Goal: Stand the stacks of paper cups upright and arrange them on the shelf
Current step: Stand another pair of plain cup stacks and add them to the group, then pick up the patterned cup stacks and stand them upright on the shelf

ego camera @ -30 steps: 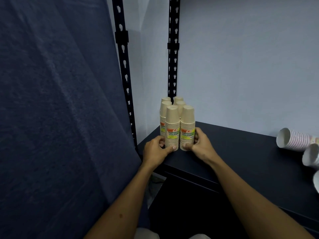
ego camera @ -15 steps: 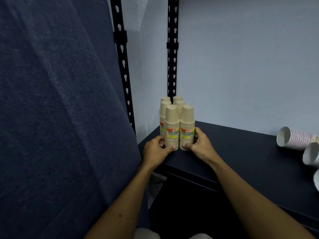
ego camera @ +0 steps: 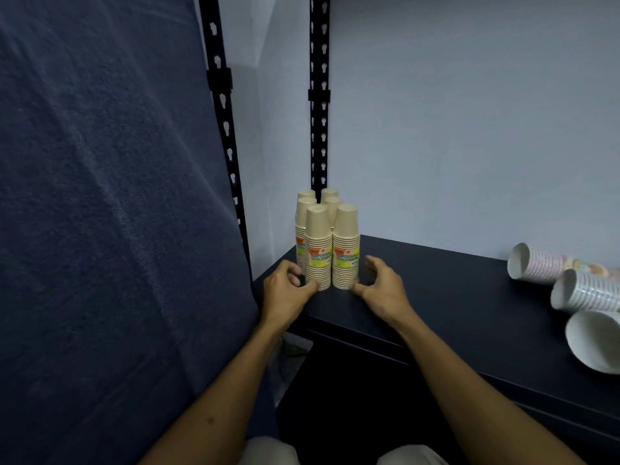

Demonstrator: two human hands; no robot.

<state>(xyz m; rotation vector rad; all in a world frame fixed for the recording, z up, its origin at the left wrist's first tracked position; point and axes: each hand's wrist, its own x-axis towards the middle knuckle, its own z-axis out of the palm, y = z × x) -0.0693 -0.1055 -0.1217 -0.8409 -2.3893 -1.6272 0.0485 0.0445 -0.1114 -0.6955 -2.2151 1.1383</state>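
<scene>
Several beige paper-cup stacks stand upright, rims down, in a tight block at the back left corner of the dark shelf (ego camera: 463, 297). The front left stack (ego camera: 317, 243) and the front right stack (ego camera: 346, 239) carry yellow and orange labels. My left hand (ego camera: 285, 292) sits just left of the block, fingers loosely curled, its thumb tip at the foot of the front left stack. My right hand (ego camera: 380, 288) hovers just right of the block, fingers spread and off the cups, its thumb near the foot of the front right stack.
Three white cup stacks lie on their sides at the shelf's right end: a pink-patterned one (ego camera: 543, 265), a second (ego camera: 587, 295) and a third (ego camera: 595, 344) at the front edge. Black slotted uprights (ego camera: 318, 95) rise behind the block. A dark blue cloth (ego camera: 100, 229) hangs on the left.
Both hands gripped the two front stacks before. Now they have let go and drawn slightly outward and back; the stacks stay upright in place.
</scene>
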